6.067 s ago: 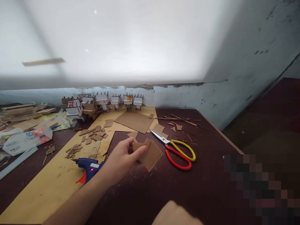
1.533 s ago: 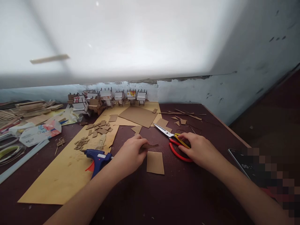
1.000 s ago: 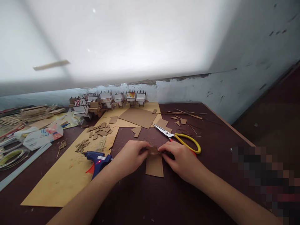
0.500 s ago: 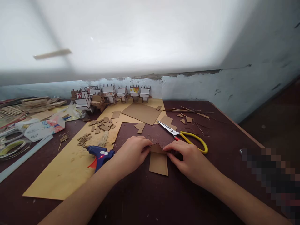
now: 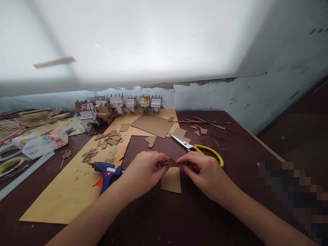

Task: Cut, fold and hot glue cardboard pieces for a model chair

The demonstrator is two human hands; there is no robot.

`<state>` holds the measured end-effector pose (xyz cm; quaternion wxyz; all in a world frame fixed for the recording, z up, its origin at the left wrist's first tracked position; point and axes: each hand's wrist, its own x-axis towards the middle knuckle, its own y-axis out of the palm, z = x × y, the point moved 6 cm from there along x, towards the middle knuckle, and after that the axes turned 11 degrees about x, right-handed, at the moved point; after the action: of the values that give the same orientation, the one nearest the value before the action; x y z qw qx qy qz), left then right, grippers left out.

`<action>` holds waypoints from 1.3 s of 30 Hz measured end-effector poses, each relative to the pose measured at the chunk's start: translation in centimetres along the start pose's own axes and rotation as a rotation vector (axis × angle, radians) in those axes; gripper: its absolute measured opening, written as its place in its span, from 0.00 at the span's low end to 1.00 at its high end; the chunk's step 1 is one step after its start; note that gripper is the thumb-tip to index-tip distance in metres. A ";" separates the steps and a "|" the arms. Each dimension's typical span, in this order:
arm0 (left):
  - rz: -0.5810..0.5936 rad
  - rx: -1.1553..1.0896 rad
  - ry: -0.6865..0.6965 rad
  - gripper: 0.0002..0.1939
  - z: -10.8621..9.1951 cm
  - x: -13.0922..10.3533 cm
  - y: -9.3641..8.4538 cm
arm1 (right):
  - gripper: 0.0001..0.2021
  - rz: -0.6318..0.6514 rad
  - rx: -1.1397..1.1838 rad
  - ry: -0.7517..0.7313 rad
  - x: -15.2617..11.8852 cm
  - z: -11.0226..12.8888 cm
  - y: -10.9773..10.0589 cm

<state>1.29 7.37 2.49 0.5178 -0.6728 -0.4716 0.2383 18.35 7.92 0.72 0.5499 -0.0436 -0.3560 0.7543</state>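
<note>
A small brown cardboard piece (image 5: 172,162) is pinched between both hands near the middle of the table. My left hand (image 5: 147,171) has its fingers closed on the piece's left end, and my right hand (image 5: 201,167) grips the right end. Just below it, a squarish cardboard piece (image 5: 171,180) lies on the dark table, its top edge partly covered. Left of my left hand rests a blue glue gun (image 5: 109,174) with a small red light. Scissors (image 5: 187,145) with yellow and red handles lie behind my right hand, blades pointing up and left.
Small cardboard scraps (image 5: 110,138) and a large cardboard sheet (image 5: 153,125) lie on a yellow board (image 5: 58,191). Small model chairs (image 5: 132,103) stand along the wall. Wood strips (image 5: 38,116) and tape rolls (image 5: 12,166) are at left; thin sticks (image 5: 202,121) lie back right.
Both hands have tilted the small cardboard piece and lifted it slightly away from the squarish one. The whole view has shifted a little, moving the table's objects left in the picture.
</note>
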 end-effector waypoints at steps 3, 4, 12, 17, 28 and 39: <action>-0.024 0.032 -0.037 0.13 -0.5 -0.2 -0.5 | 0.11 -0.076 0.078 -0.034 -0.1 0.7 -0.4; -0.023 0.045 -0.062 0.15 -0.5 -0.3 -0.5 | 0.10 -0.102 0.084 -0.021 -0.2 0.8 -0.5; 0.044 0.088 -0.174 0.19 0.5 -0.7 -0.2 | 0.21 0.131 -0.067 0.042 -1.1 1.2 1.6; 0.102 0.207 -0.082 0.18 0.2 -1.0 0.1 | 0.20 0.165 -0.176 0.036 -1.5 1.5 2.2; 0.179 0.260 -0.195 0.17 0.7 -1.2 1.3 | 0.18 0.117 -0.225 0.076 -1.4 0.8 2.2; 0.184 0.293 -0.196 0.17 0.4 -0.9 1.4 | 0.18 -0.032 -0.648 0.387 -0.4 -3.6 -3.5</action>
<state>1.10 6.73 0.88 0.5378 -0.6042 -0.4165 0.4151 22.94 9.79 -0.03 0.5765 -0.3512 -0.4664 0.5716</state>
